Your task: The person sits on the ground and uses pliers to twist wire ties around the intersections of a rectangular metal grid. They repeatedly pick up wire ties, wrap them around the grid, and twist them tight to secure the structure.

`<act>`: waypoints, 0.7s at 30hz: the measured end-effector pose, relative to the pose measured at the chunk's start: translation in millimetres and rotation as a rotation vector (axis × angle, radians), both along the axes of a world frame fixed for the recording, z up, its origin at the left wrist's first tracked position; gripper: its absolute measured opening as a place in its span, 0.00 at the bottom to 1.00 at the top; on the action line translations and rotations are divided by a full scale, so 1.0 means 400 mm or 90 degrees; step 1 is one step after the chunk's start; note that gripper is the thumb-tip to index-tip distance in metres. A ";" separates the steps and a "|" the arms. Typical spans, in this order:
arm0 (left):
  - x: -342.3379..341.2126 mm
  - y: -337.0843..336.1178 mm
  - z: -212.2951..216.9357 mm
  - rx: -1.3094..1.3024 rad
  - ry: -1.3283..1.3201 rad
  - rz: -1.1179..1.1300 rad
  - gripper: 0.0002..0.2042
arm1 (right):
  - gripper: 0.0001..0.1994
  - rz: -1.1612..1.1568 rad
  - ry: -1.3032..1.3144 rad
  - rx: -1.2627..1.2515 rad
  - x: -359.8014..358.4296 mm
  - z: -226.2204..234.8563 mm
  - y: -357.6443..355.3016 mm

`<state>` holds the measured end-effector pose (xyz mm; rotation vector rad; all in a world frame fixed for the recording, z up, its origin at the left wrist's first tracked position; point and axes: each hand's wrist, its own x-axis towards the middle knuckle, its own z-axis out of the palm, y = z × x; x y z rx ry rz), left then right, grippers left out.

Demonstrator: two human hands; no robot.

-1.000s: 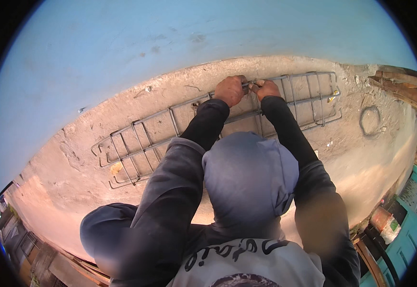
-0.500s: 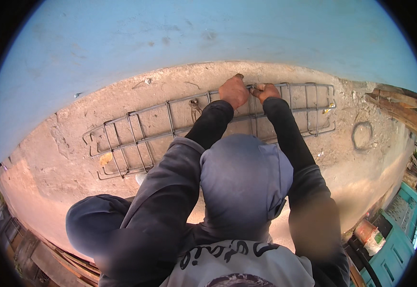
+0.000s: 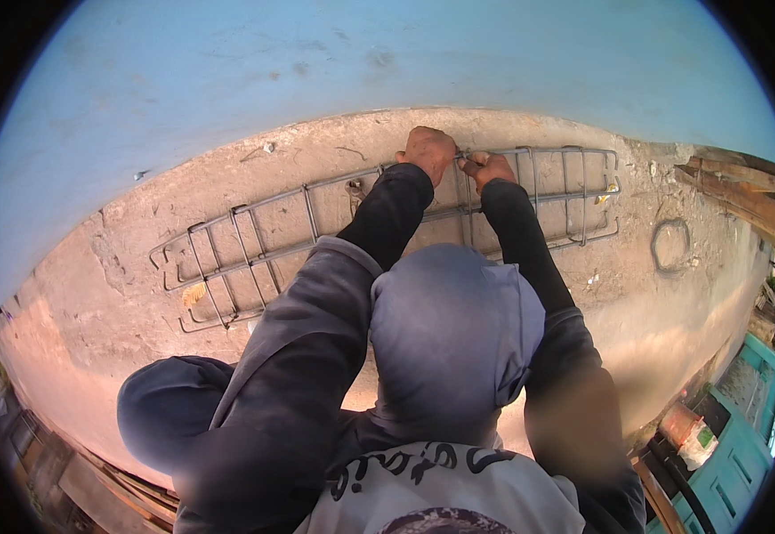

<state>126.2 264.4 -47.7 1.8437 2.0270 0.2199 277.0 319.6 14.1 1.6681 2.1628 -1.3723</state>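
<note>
The right hand (image 3: 493, 168) bends its fingers (image 3: 469, 166) at the steel cage (image 3: 470, 211); the left hand (image 3: 429, 152) curls beside. I can't make out what either grips. The cage lies near the far edge of the floor (image 3: 125, 311), wire coil (image 3: 654, 242) rightward.

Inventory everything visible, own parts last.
steel cage: 1, grey, centre
pincer-like tool: 1, dark, within cage outline
leaf-like pieces: 2, yellow, cage ends
wire coil: 1, dark, right
bucket: 1, reddish, lower right
panel: 1, teal, lower right
planks: several, brown, right, lower left
ground: 1, beige, under cage
surface: 1, blue, top
left hand: 1, bare, at cage's far bar
right hand: 1, bare, same bar
sleeves: 2, dark, lower centre
knees: 2, grey, lower left, centre
shirt: 1, pale, bottom
</note>
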 end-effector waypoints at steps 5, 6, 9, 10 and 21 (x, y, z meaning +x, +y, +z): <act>0.064 -0.040 0.110 0.003 -0.518 0.360 0.18 | 0.20 0.124 -0.029 0.001 0.042 0.004 0.035; 0.066 -0.044 0.127 -0.012 -0.569 0.387 0.19 | 0.19 0.171 -0.041 0.023 0.051 0.008 0.042; 0.063 -0.048 0.125 0.047 -0.536 0.387 0.13 | 0.16 0.311 -0.103 0.128 0.066 0.007 0.070; 0.071 -0.046 0.123 0.061 -0.518 0.381 0.13 | 0.15 0.355 -0.131 0.170 0.072 0.006 0.078; 0.053 -0.037 0.119 -0.080 -0.421 0.328 0.15 | 0.09 0.641 -0.024 0.562 -0.019 0.128 0.082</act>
